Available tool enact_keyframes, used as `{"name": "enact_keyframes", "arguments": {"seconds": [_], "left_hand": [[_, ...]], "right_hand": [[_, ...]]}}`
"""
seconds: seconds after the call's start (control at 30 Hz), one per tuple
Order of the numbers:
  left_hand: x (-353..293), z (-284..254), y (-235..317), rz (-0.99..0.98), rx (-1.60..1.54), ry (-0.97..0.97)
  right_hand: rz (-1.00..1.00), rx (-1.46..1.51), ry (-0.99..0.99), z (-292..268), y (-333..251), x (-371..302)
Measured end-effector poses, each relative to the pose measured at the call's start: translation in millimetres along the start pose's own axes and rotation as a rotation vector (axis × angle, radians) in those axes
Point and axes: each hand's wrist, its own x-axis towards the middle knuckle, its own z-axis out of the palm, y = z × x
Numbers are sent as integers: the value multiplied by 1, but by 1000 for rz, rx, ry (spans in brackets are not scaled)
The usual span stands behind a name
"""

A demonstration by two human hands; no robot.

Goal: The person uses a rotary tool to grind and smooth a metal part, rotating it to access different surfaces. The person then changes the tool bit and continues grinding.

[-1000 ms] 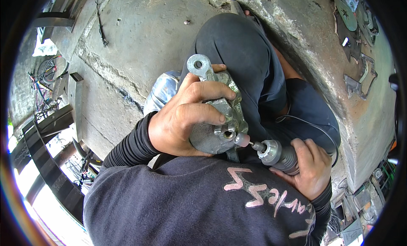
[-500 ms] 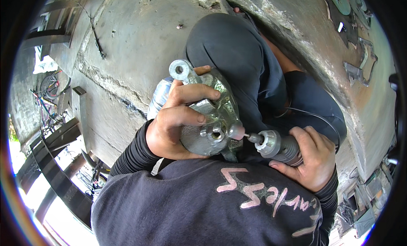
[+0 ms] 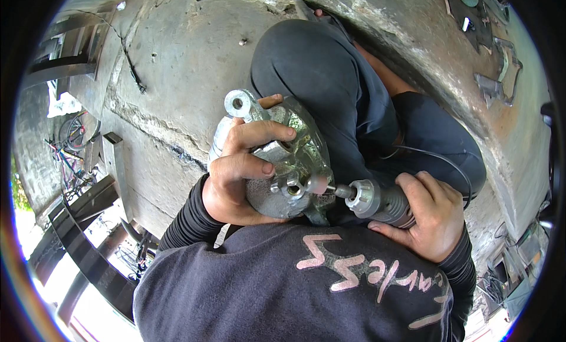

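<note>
My left hand (image 3: 227, 183) is closed round a silvery cast-metal part (image 3: 303, 138), tilted up in front of my chest. The part is rounded, with a ringed lug (image 3: 237, 104) at its far left and a bored hole near its lower middle. My right hand (image 3: 435, 215) grips the dark body of a rotary tool (image 3: 384, 205) from the right. On the tool's thin shaft sits a pinkish grinding bit (image 3: 316, 185), over the casting beside the bored hole. It looks blurred; whether it touches the metal I cannot tell.
My bent leg in dark trousers (image 3: 306, 76) lies just beyond the casting. A thin cable (image 3: 442, 157) crosses near the right thigh. Cracked concrete (image 3: 188, 65) spreads behind, with flat metal pieces (image 3: 501, 76) at the far right. Dark beams (image 3: 88, 253) and a bicycle (image 3: 73, 132) are at left.
The grinding bit has moved left from the casting's right edge to beside the bored hole. The casting and both hands have shifted slightly left in the picture. Both grips stay the same.
</note>
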Motion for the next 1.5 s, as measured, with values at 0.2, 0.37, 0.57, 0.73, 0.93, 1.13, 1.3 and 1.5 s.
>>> {"name": "enact_keyframes", "arguments": {"seconds": [0.2,0.37,0.57,0.73,0.93,1.13,1.3,1.5], "left_hand": [[-4,2,0,-23,-24,28],[-5,0,1,-30,-45,12],[-4,4,1,-9,14,31],[-3,0,2,-5,14,7],[-1,1,5,-34,20,-6],[2,-2,8,-29,67,-37],[3,2,9,-39,74,2],[9,-1,11,-53,43,-18]], "right_hand": [[12,-17,-38,-1,-3,1],[20,-27,-74,-4,-5,-1],[26,-44,-42,-4,-6,1],[13,-72,-44,-6,-7,0],[1,-151,-16,-9,-5,0],[-249,-208,122,-21,23,28],[-456,-232,141,-36,44,60],[-605,-296,90,-52,48,88]]}}
